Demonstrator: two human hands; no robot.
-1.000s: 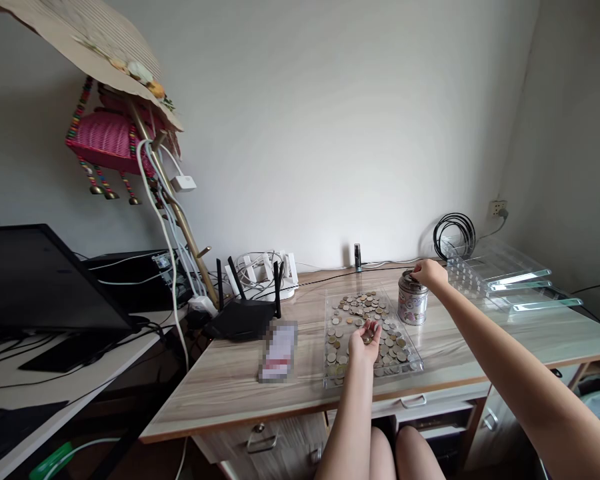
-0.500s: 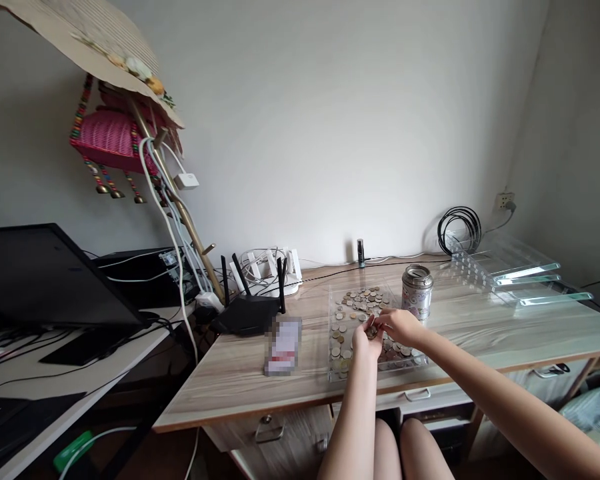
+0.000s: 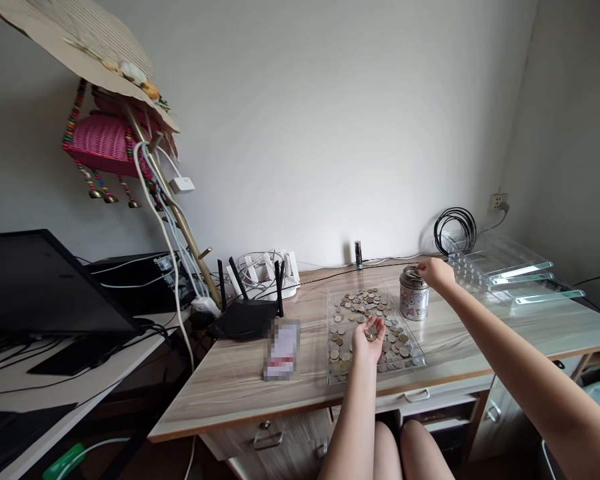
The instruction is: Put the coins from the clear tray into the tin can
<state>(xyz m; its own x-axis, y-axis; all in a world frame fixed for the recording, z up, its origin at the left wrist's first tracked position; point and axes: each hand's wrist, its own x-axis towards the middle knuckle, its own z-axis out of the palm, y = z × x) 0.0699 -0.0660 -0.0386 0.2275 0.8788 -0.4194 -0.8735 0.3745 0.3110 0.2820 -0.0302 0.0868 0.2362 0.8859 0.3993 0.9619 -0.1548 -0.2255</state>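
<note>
Right hand [image 3: 436, 273] has moved to tin [image 3: 414, 303] near trays [image 3: 524, 270].

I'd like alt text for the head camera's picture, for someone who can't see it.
A person's right hand is at the top of a patterned tin while the upturned left hand holds coins above a clear tray of more coins on a wood-grain desk.

Coins [image 3: 391, 338]: markings were too small to read.
Floral tin [image 3: 414, 301]: no lettering was legible.
Pixelated rectangular item [image 3: 282, 349]: any print was blurred out.
Black router [image 3: 245, 320]: no brand was readable.
</note>
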